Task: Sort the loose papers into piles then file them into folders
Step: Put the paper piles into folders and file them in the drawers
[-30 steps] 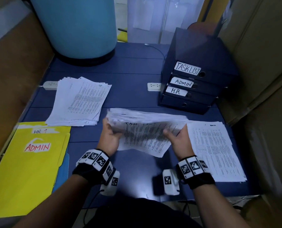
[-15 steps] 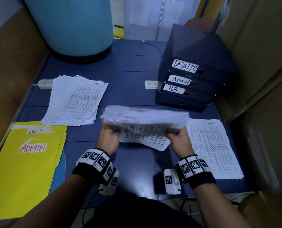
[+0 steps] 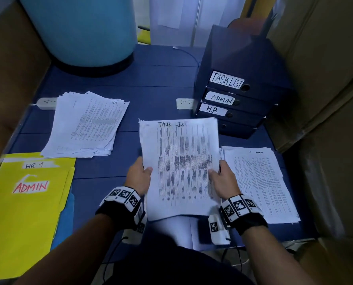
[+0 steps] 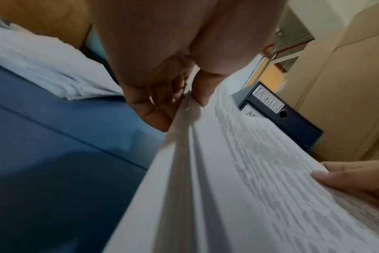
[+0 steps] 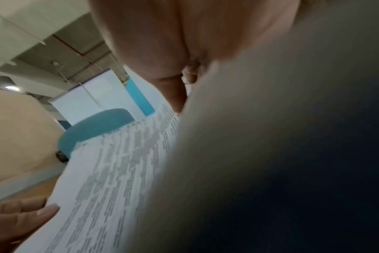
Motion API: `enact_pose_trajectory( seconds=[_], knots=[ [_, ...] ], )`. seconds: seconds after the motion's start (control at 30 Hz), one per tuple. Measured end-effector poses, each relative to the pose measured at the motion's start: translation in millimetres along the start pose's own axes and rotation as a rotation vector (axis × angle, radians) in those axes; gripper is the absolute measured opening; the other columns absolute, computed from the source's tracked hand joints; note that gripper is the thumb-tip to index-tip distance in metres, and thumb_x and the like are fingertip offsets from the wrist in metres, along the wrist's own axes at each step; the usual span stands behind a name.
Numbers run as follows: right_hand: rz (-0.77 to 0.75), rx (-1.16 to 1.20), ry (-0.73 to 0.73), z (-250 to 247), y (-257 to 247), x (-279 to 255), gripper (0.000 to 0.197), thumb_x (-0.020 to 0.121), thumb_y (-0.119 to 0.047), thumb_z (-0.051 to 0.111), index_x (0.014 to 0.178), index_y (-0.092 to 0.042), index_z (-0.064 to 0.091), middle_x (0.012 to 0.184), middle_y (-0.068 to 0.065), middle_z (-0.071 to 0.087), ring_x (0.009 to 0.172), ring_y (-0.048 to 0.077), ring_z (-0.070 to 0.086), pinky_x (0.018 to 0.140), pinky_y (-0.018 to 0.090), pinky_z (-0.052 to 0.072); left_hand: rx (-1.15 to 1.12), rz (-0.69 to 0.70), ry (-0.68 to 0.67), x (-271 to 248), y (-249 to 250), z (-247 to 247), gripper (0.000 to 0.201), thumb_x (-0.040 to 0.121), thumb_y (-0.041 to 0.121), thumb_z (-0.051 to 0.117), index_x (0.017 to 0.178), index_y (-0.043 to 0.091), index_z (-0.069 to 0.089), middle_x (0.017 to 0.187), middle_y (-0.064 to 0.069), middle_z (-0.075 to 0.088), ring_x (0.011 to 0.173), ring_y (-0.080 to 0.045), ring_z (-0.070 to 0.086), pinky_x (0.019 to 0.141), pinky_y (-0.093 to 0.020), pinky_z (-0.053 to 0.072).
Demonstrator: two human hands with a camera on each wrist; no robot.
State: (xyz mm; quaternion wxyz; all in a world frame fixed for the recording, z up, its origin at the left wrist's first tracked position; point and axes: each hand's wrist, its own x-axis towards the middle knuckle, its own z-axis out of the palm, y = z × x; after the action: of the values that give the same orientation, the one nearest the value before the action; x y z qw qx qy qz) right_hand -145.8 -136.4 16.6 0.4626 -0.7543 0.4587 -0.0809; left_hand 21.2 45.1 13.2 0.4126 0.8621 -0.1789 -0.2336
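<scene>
Both hands hold a thick stack of printed sheets headed TASK LIST point(image 3: 181, 165) above the blue table. My left hand point(image 3: 139, 175) grips its left edge, thumb on top and fingers underneath point(image 4: 160, 109). My right hand point(image 3: 223, 179) grips the right edge the same way. The stack point(image 4: 238, 179) faces up, tilted toward me point(image 5: 110, 171). A fanned pile of papers marked HR point(image 3: 85, 128) lies at the left. Another pile marked Admin point(image 3: 260, 182) lies at the right. Yellow folders labelled HR 1 and ADMIN point(image 3: 25, 212) lie at the front left.
Dark box files labelled TASK LIST, ADMIN and H.R. point(image 3: 233, 95) are stacked at the back right. A big blue drum point(image 3: 79, 29) stands at the back left. Two white power strips point(image 3: 184, 103) lie on the table. Cardboard boxes point(image 3: 326, 99) wall in both sides.
The stack was held edge-on and level across the hands. It has been turned upright, so its printed face and heading now show.
</scene>
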Motion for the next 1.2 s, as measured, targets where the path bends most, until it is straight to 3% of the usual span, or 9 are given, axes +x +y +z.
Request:
enact_pose_trajectory(
  seconds=[0.17,0.33,0.47,0.53,0.6,0.7,0.83,1.0,1.2],
  knots=[
    [0.145,-0.107,-0.024,7,7,8,0.033,0.103,-0.014,0.043,0.133,-0.001,0.040,0.111,0.017,0.058,0.083,0.026,0.059,0.072,0.037,0.051,0.126,-0.101,-0.049,8,-5,30,0.012,0.096,0.013,0.052,0.090,0.006,0.046,0.080,-0.003,0.045,0.077,-0.024,0.046,0.063,-0.027,0.029],
    [0.230,-0.143,-0.037,10,24,23,0.035,0.103,-0.015,0.046,0.134,-0.002,0.041,0.109,0.016,0.059,0.058,0.007,0.043,0.041,0.015,0.032,0.132,-0.187,-0.151,15,-10,52,0.015,0.096,0.019,0.054,0.101,0.006,0.050,0.078,-0.004,0.052,0.082,-0.029,0.052,0.070,-0.028,0.035],
    [0.257,-0.185,-0.114,0,28,26,0.044,0.099,-0.027,0.053,0.135,-0.004,0.043,0.094,0.003,0.056,0.063,0.004,0.048,0.047,0.017,0.033,0.155,-0.235,-0.204,15,-21,49,0.040,0.094,0.017,0.054,0.131,0.002,0.046,0.112,-0.018,0.062,0.106,-0.033,0.056,0.082,-0.029,0.039],
    [0.228,-0.227,-0.133,-6,25,27,0.046,0.098,-0.030,0.054,0.135,-0.005,0.043,0.112,0.007,0.057,0.071,0.009,0.052,0.057,0.021,0.039,0.145,-0.218,-0.186,12,-26,39,0.049,0.094,0.014,0.055,0.138,0.001,0.040,0.098,-0.009,0.064,0.098,-0.029,0.055,0.076,-0.024,0.035],
    [0.150,-0.277,-0.101,-8,19,29,0.039,0.097,-0.031,0.055,0.126,-0.005,0.049,0.116,0.007,0.054,0.089,0.016,0.051,0.075,0.025,0.042,0.100,-0.212,-0.120,11,-30,22,0.039,0.091,0.009,0.057,0.129,0.001,0.048,0.079,0.000,0.055,0.088,-0.022,0.050,0.068,-0.020,0.029],
    [0.060,-0.247,-0.109,5,-5,34,0.018,0.096,-0.029,0.056,0.105,-0.013,0.052,0.110,0.005,0.057,0.095,0.018,0.052,0.077,0.026,0.038,0.078,-0.160,-0.020,17,-36,-15,0.019,0.087,0.008,0.058,0.106,0.010,0.056,0.085,0.000,0.055,0.089,-0.022,0.051,0.072,-0.019,0.030],
    [-0.007,-0.148,-0.180,55,-58,42,0.022,0.093,-0.028,0.062,0.107,-0.012,0.059,0.102,0.002,0.060,0.095,0.020,0.056,0.078,0.023,0.036,0.067,-0.127,0.100,39,-51,-81,0.037,0.088,0.008,0.061,0.124,0.006,0.056,0.113,-0.009,0.062,0.104,-0.023,0.058,0.091,-0.029,0.039],
    [-0.040,-0.055,-0.252,146,-127,56,0.015,0.090,-0.027,0.066,0.092,-0.016,0.057,0.088,0.002,0.062,0.084,0.020,0.056,0.084,0.031,0.043,0.174,-0.150,0.200,83,-94,-164,0.041,0.087,0.009,0.061,0.128,0.007,0.056,0.128,-0.018,0.056,0.111,-0.034,0.055,0.095,-0.035,0.040],
    [0.107,0.025,-0.312,262,-152,115,0.044,0.061,-0.054,0.069,0.087,-0.021,0.057,0.094,0.001,0.057,0.085,0.021,0.050,0.092,0.043,0.049,0.319,-0.211,0.109,128,-155,-220,0.047,0.091,0.013,0.058,0.137,0.008,0.048,0.146,-0.014,0.039,0.134,-0.029,0.037,0.106,-0.035,0.030]
  ],
)
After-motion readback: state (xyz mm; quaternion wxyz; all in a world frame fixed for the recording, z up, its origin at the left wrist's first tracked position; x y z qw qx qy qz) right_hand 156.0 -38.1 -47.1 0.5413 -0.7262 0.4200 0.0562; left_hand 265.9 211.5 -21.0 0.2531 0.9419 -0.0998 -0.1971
